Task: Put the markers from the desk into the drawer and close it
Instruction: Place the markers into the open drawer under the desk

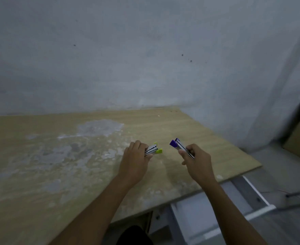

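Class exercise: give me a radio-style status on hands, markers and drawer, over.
Left hand shut on green-capped markers. Right hand shut on purple-capped markers. Drawer open below desk edge. Nothing in the way.

Two green-capped markers (153,149), silvery-white in the barrel, sit together just right of frame centre, caps pointing right and slightly up. A little to their right, the purple-capped markers (179,146) angle their caps up-left, so the two bunches' caps face each other, apart. The white drawer (214,216) stands pulled open at lower right, under the desk (57,156) edge.
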